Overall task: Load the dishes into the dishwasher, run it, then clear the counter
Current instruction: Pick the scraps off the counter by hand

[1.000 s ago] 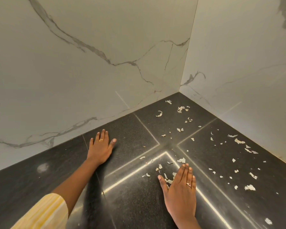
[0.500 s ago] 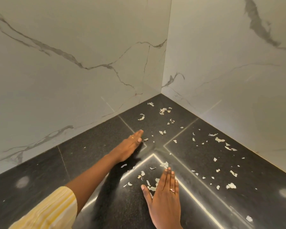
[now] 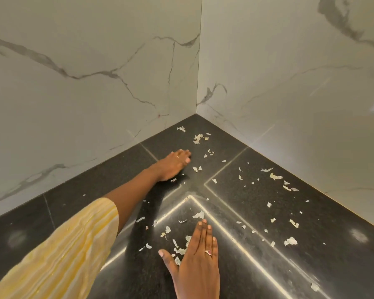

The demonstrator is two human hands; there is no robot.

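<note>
A black speckled desk (image 3: 84,190) is filling the corner between two white veined marble walls (image 3: 84,93), with pale scraps (image 3: 198,138) lying scattered from the far corner to the near right. The right hand (image 3: 198,262) is lying flat on the near scraps, fingers straight and together, its wrist cut off at the frame edge. The left hand (image 3: 172,166), fingers straight and close together, is resting near the far corner with its palm hidden. It is now reaching farther toward the corner than half a second ago.
</note>
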